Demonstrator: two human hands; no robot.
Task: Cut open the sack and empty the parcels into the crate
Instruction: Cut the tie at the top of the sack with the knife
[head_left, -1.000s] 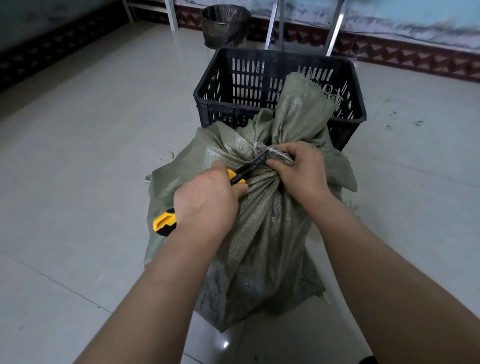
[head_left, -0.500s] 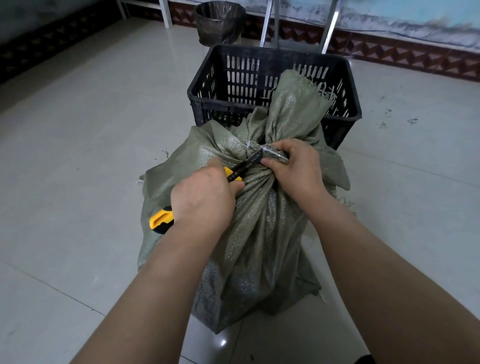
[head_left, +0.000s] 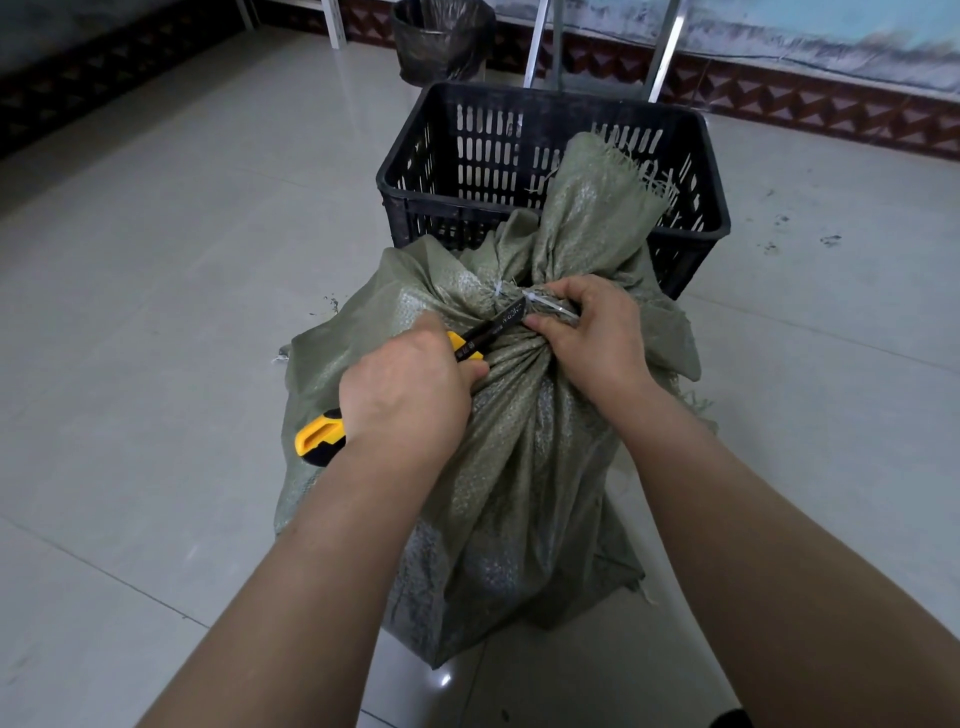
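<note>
Green sack (head_left: 498, 467) upright on the tiled floor (head_left: 156, 312), neck still cinched by a white tie (head_left: 550, 304), frayed top leaning over the near rim of the black crate (head_left: 415, 171) just behind. Left hand (head_left: 410, 389) fisted around a yellow-and-black knife (head_left: 317, 439), blade end laid against the neck beside the tie. Right hand (head_left: 597, 338) clenched on the gathered neck, fingertips pinching at the tie. Parcels hidden inside. Lined bin (head_left: 441, 41) farther back, by the wall.
</note>
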